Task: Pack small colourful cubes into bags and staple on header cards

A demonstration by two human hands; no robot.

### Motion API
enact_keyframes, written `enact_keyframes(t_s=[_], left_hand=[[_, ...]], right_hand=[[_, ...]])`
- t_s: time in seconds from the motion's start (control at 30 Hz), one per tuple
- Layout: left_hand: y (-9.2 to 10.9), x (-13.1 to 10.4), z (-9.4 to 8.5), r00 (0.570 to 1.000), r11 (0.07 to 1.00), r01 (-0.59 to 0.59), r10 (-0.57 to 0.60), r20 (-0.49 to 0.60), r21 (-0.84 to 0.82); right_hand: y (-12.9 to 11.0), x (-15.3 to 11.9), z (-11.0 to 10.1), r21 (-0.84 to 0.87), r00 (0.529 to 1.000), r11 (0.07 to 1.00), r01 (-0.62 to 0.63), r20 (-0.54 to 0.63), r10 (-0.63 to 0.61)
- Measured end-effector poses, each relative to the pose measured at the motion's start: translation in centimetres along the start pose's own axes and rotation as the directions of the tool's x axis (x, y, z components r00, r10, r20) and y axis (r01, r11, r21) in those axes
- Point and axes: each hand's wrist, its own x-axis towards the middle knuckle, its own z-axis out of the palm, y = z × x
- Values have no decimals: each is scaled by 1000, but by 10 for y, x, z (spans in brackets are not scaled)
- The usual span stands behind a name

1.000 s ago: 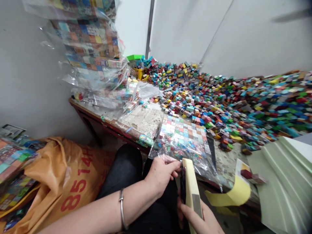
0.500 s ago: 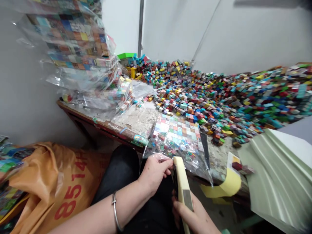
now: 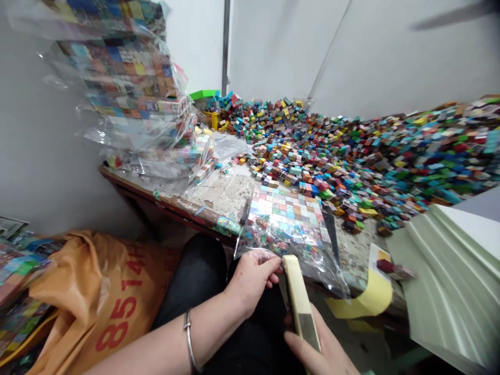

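My left hand (image 3: pixel 252 278) is closed in a pinch on the near edge of a clear plastic bag (image 3: pixel 285 237). The bag lies on the table with rows of small coloured boxes at its far end and loose small colourful pieces nearer me. In my right hand (image 3: pixel 324 346) is a long cream and grey stapler (image 3: pixel 297 286), with my fingers wrapped round its lower part. Its tip is beside my left fingertips at the bag's edge. Whether its jaws touch the plastic I cannot tell.
A large heap of small coloured boxes (image 3: pixel 344 151) covers the table's back and right. Tall stacked bags of boxes (image 3: pixel 133 94) stand at left. An orange sack (image 3: pixel 101 291) sits below. Right are a yellow paper strip (image 3: pixel 367 299) and a pale green ridged sheet (image 3: pixel 441 271).
The view has shifted slightly, so everything sits a little further right and lower. Both hands keep the same hold on the bag's edge and the stapler.
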Motion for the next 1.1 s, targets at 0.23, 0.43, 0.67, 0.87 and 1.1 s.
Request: enact_keyframes(t_s=[0.23,0.43,0.67,0.87,1.1], left_hand=[[0,-1,2,1000,1000,-9,9,-3,-7],[0,-2,1,1000,1000,-9,9,6,-5],[0,-2,0,1000,1000,-22,22,-9,16],[1,-2,1,1000,999,-27,27,-11,19],[3,-4,0,1000,1000,-5,5,-14,31]], right_hand=[[16,12,9,74,999,997,15,39,-18],[28,15,18,78,993,996,45,-110,-36],[24,7,14,-38,977,998,42,-207,-49],[30,9,12,65,981,998,6,-193,7],[1,7,4,180,985,983,-34,-161,63]])
